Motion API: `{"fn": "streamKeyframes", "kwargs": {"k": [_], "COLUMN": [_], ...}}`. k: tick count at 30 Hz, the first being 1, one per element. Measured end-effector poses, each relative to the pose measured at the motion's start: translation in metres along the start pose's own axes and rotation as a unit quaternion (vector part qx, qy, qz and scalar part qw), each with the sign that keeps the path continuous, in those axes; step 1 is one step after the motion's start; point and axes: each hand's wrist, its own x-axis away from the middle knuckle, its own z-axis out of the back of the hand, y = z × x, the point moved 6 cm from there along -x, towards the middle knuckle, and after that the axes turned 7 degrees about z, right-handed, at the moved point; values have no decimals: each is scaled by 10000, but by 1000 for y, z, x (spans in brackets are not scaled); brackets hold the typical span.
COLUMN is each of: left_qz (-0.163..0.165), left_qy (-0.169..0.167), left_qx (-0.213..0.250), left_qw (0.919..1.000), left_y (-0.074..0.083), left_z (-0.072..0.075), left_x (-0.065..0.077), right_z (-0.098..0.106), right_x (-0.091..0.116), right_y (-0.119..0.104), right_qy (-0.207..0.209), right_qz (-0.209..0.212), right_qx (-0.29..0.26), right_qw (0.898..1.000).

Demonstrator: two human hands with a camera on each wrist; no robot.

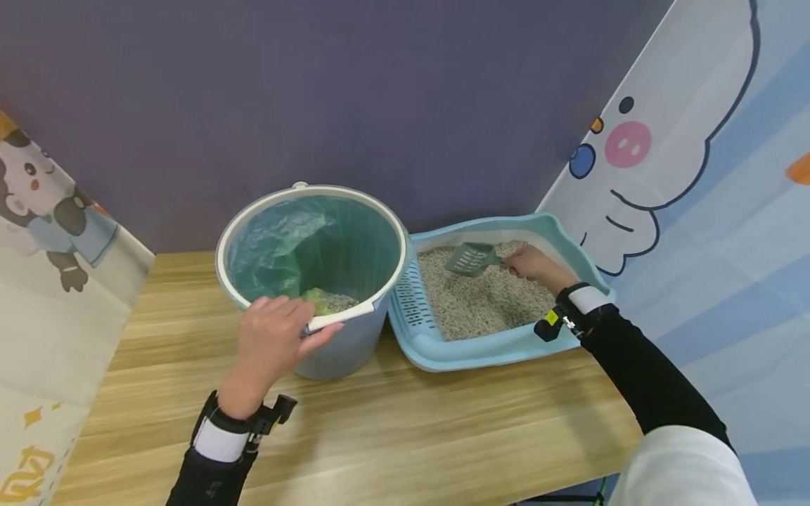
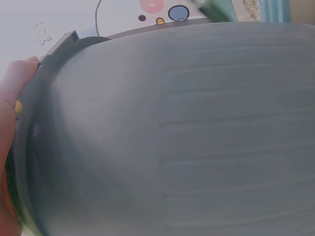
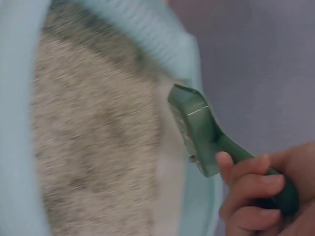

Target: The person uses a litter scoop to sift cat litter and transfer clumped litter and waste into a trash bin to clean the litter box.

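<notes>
My right hand (image 1: pixel 536 268) grips the handle of a green slotted litter scoop (image 1: pixel 471 259), raised over the litter box (image 1: pixel 465 355). In the right wrist view the fingers curl round the scoop's handle, and a small clump (image 3: pixel 193 159) shows at the edge of its head. Grey-beige cat litter (image 1: pixel 481 302) covers the floor of the light blue box. My left hand (image 1: pixel 272 344) holds the near rim of a grey trash bin (image 1: pixel 344 351), fingers over the edge and thumb outside. A green bag (image 1: pixel 278 246) lines the bin, with some litter (image 1: pixel 338 302) at its bottom.
Bin and box stand side by side on a wood-grain table (image 1: pixel 405 429), in front of a dark grey-purple wall (image 1: pixel 316 91). Cartoon-printed panels rise at the left (image 1: pixel 63 204) and right (image 1: pixel 690 232). The bin's side fills most of the left wrist view.
</notes>
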Motion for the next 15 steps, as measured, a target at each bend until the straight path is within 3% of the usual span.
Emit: {"fn": "streamKeyframes", "kwargs": {"k": [5, 9, 12, 15], "left_qz": [-61, -96, 25, 476], "left_qy": [-36, -73, -603, -1788], "left_qx": [111, 160, 43, -248], "left_qw": [9999, 9998, 9982, 9824], "left_y": [-2, -2, -2, -1], "left_z": [-5, -6, -5, -5], "left_x": [-3, -3, -4, -7], "right_z": [-21, -30, -31, -25], "right_x": [-13, -11, -3, 4], "right_y": [29, 40, 39, 31], "right_qy": [-800, -1355, -1519, -1465], "right_qz": [-71, -51, -46, 115], "right_qx": [925, 1769, 2054, 2265], "right_qw": [9925, 9748, 9668, 9628]}}
